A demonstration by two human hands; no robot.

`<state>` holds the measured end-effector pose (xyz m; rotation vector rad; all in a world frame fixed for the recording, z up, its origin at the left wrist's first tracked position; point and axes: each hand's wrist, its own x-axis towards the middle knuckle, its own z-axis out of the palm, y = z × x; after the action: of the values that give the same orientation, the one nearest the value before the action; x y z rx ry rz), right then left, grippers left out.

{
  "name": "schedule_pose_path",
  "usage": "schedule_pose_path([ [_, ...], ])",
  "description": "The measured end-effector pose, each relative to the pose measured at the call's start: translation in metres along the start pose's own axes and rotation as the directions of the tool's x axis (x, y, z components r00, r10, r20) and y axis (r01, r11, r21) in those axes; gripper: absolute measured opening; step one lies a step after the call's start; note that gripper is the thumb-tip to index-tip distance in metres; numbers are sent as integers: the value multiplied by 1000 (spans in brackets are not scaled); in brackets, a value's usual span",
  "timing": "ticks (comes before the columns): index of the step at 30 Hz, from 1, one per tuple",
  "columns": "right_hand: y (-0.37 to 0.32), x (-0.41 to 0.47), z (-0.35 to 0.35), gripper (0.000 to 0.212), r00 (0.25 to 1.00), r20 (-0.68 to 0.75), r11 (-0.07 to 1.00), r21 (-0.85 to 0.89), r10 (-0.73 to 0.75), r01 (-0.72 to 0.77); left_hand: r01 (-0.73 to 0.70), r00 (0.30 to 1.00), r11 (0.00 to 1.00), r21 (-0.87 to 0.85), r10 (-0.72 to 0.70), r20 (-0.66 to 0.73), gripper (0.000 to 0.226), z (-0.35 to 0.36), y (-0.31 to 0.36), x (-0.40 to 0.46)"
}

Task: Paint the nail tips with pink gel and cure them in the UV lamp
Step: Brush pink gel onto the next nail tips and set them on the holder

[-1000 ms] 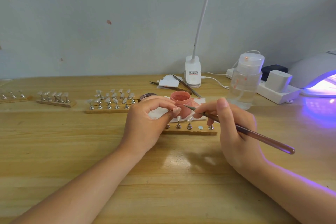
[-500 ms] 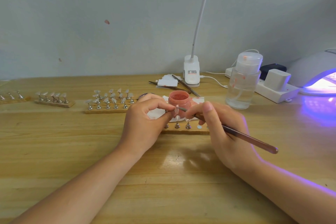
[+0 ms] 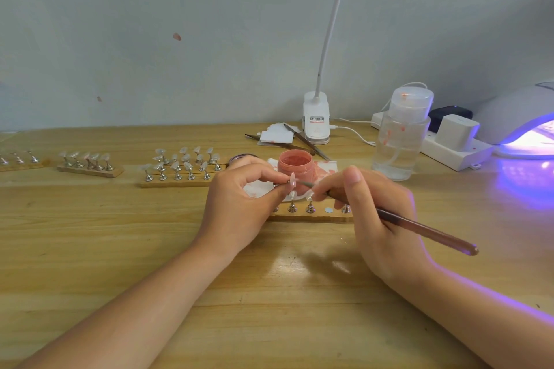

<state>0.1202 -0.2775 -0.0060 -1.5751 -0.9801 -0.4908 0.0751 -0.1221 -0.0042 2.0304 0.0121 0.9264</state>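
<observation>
Left hand: the left hand (image 3: 239, 204) pinches a small metal stand between thumb and forefinger, and the nail tip (image 3: 292, 180) on top of it stands up pale pink, lifted off the wooden strip.
Right hand: the right hand (image 3: 371, 213) grips the brush (image 3: 419, 229) like a pen, the long brown handle trailing out to the right, the fine end pointing at that nail tip; touching or just short of it, I cannot tell.
Step in hand: by the look of it, one tip is being coated right now.
Near strip: the wooden strip (image 3: 311, 216) lies just behind the hands, with a few stands on it and one bare round spot (image 3: 329, 210), most likely the lifted stand's place. Whether its other tips are painted is too small to tell.
Gel: the open pink jar (image 3: 296, 165) sits just behind the strip on a stained paper towel (image 3: 326, 166), close for the next dip.
Waiting tips: a fuller strip of tips (image 3: 180, 169) stands to the left, a shorter strip (image 3: 90, 164) further left, and another at the edge of view (image 3: 18, 160). They look mostly pale, so I judge plenty of painting is left.
UV lamp: the UV lamp (image 3: 521, 126) glows violet at the far right of the counter (image 3: 120, 249), well apart from the hands. What is inside cannot be seen.
Also there: a clear pump bottle (image 3: 400, 141), a power strip (image 3: 458, 150) and a clip lamp (image 3: 316, 117).
Progress: early to middle, I reckon; curing of this tip is not yet done.
</observation>
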Motion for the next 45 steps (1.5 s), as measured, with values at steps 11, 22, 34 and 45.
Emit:
schedule_pose_path([
  [11,3,0,1,44,999,3,998,30,50,-50,-3,1000,1000,-6,3,-2,25,-1,0,0],
  [22,5,1,0,43,997,16,997,18,71,-72,-22,1000,1000,5,22,5,23,-1,0,0],
  [34,2,-1,-1,49,997,31,997,18,73,-74,-12,1000,1000,-4,12,3,20,0,0,0],
  [45,3,-1,0,48,1000,6,998,-56,-28,28,-6,1000,1000,9,6,0,21,0,1,1],
])
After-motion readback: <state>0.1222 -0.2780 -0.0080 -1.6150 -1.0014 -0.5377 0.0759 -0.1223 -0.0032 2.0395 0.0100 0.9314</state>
